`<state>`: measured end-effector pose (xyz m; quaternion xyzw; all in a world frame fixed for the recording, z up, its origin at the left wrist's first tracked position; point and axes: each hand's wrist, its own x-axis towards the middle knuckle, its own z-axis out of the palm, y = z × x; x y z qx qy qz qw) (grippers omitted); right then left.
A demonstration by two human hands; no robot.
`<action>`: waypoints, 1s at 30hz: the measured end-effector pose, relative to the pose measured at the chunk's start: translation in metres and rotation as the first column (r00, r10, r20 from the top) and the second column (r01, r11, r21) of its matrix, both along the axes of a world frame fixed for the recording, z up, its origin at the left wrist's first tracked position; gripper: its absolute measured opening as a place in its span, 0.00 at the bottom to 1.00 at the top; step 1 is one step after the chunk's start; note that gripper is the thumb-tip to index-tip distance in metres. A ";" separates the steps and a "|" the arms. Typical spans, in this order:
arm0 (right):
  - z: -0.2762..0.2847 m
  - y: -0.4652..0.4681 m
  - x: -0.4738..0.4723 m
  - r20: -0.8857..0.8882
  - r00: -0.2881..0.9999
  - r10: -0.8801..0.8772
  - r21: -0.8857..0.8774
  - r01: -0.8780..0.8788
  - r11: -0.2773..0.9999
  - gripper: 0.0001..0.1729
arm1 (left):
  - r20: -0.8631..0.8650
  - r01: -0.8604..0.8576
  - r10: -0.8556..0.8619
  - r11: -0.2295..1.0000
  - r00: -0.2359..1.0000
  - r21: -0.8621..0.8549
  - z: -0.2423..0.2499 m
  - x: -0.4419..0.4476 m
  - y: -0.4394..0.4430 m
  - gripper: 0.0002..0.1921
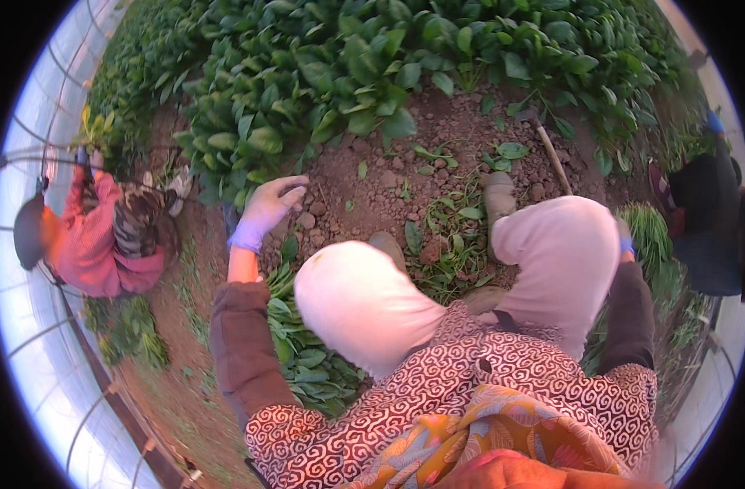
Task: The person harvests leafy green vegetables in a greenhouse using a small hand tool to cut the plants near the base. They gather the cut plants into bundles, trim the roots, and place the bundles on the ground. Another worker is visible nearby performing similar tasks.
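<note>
My left hand (269,209), in a pale glove with a purple cuff, hovers by the edge of the leafy crop, which looks like spinach (323,79). Its fingers are apart and nothing shows between them. Most of my right hand (625,237) is hidden behind my right knee; only a bit of glove and purple cuff shows. Close to it is a bundle of greens with its stems upward (644,235); whether the hand touches it cannot be seen. Picked leafy greens (314,360) lie beside my left thigh. A small hoe with a wooden handle (553,153) rests on the soil beyond my right knee.
Cloddy brown soil (384,165) and loose leaves (452,235) lie before my boots (499,192). A crouching person in pink (103,244) works at left, near heaped greens (134,330). Another person (705,214) is at far right. Curved plastic-film walls (36,342) edge both sides.
</note>
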<state>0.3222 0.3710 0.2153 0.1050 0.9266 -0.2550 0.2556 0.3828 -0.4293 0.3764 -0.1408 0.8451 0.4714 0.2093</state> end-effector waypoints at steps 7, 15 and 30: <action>-0.054 -0.073 -0.070 -0.229 0.971 0.066 0.101 -0.044 0.994 0.27 | 0.100 0.711 -0.706 0.682 0.701 -0.170 -0.018 -0.127 0.115 0.19; -0.090 -0.108 -0.113 -0.125 0.992 0.023 0.177 -0.001 0.984 0.24 | -0.099 0.620 -0.749 0.608 0.656 -0.496 -0.144 -0.221 0.292 0.16; -0.047 -0.151 -0.101 0.180 0.935 -0.305 -0.483 0.354 0.801 0.27 | 0.134 0.079 -0.950 -0.116 0.281 -0.990 -0.324 -0.400 0.309 0.17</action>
